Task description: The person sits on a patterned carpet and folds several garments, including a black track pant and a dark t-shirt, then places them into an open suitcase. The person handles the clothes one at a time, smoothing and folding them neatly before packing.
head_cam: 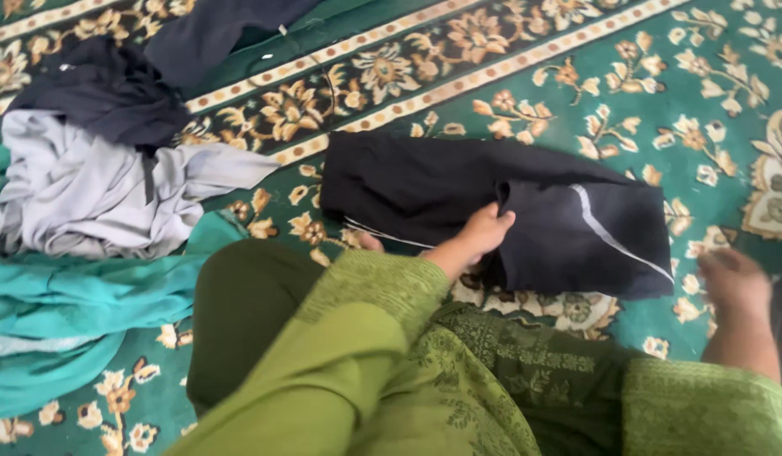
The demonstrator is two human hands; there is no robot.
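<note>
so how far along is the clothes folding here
The black garment with a white stripe lies partly folded on the green floral carpet. The left hand pinches its folded edge; the right hand, blurred, is off the cloth beside it. Nothing shows as a finished folded stack. Left unfolded: the crumpled grey garment, the teal cloth and the dark clothes heaped on the left.

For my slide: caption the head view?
Left hand grips folded black garment on green floral carpet; right hand hovers beside.
</note>
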